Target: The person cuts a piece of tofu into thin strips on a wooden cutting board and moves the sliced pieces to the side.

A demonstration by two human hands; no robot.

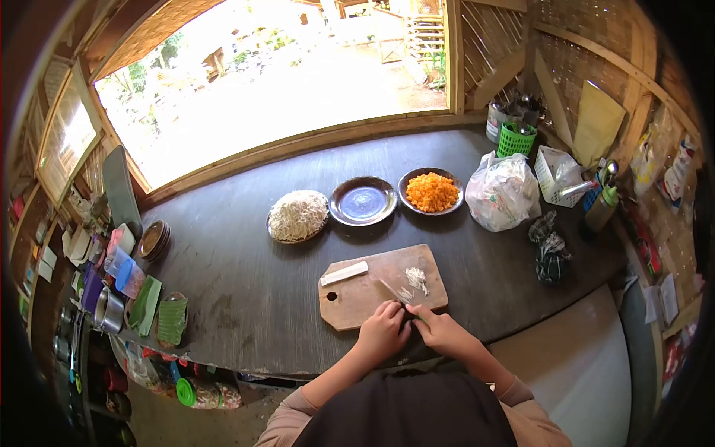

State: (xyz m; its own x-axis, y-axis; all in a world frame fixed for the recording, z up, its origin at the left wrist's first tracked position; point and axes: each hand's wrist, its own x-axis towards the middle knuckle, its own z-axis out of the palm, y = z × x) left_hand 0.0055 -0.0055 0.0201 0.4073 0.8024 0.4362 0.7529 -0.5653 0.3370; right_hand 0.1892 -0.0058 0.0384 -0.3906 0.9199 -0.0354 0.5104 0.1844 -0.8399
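Observation:
A wooden cutting board (pixel 383 261) lies on the dark table in front of me. On it are a long white strip (pixel 344 273), a small heap of thin white shreds (pixel 417 280) and a few loose shreds nearer my hands. A knife (pixel 389 287) points away and to the left over the board, its dark handle end mostly hidden between my hands. My right hand (pixel 441 329) is closed around the handle end. My left hand (pixel 383 329) is closed right beside it at the board's near edge; what its fingers hold, if anything, is hidden.
Behind the board stand a heaped plate of white shreds (pixel 298 214), a bare dark plate (pixel 363 201) and a plate of orange pieces (pixel 432 192). A white plastic bag (pixel 503 192) and crumpled dark cloth (pixel 549 249) sit right. Banana leaf pieces (pixel 145 305) and containers line the left.

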